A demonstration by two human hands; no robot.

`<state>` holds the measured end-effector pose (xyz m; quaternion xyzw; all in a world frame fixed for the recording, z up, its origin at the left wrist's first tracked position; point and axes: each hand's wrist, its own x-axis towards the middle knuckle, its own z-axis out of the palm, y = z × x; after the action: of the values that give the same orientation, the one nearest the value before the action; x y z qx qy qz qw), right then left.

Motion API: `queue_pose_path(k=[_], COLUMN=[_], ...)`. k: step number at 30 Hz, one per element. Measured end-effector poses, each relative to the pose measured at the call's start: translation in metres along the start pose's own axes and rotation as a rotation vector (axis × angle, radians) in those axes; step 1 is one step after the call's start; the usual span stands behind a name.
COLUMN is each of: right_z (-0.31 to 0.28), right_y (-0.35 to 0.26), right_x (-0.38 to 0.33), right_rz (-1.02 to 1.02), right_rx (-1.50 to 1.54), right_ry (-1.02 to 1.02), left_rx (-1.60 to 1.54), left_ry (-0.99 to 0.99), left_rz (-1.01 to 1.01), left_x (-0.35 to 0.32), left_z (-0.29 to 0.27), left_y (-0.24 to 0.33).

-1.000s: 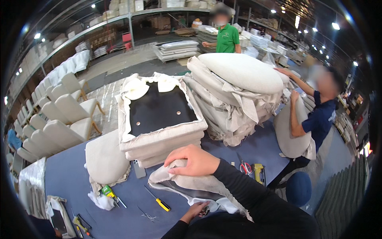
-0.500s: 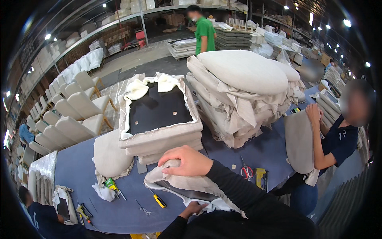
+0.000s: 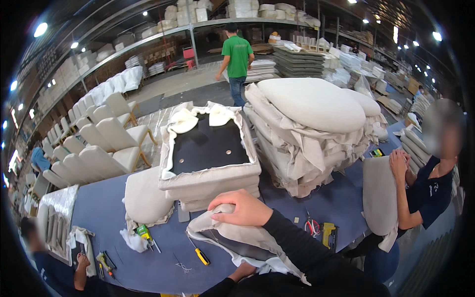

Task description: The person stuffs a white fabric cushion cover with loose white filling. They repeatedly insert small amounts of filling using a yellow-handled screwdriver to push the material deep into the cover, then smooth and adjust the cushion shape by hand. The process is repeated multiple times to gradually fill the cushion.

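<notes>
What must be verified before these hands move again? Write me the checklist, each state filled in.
1. Right hand has a hold on the upholstered panel: ok, it is curled over the upper edge.
2. Left hand has a firm grip: cannot tell, its fingers are hidden at the panel's lower edge.
3. Cover fabric lies flat all round: not ok, a loose flap hangs at the lower right.
4. Yellow-handled screwdriver set down: ok, on the blue table, left of the panel.
5. Red-handled scissors out of the hands: ok, lying beyond the right forearm.
</notes>
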<state>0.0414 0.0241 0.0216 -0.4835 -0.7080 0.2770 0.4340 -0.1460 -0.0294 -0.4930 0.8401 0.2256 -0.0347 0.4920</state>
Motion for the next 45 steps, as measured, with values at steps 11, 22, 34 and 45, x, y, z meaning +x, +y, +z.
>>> queue_pose_path(k=[11, 22, 34, 45], right_z=[0.016, 0.033, -0.007, 0.024], right_y=[-0.007, -0.031, -0.065, -0.008], right_x=[0.001, -0.008, -0.113, -0.116], right_rz=[0.003, -0.044, -0.117, 0.439], right_rx=[-0.029, -0.135, -0.031, 0.910], right_ry=[0.021, -0.032, -0.001, 0.061], left_rx=[0.063, -0.773, -1.765, 0.425], left_ry=[-0.003, -0.472, 0.755, 0.576], left_rz=[0.086, -0.333, 0.958, 0.523], left_x=[-0.008, -0.038, -0.207, -0.142], left_z=[-0.029, -0.066, -0.323, -0.297], left_y=[0.047, 0.059, 0.238, 0.412])
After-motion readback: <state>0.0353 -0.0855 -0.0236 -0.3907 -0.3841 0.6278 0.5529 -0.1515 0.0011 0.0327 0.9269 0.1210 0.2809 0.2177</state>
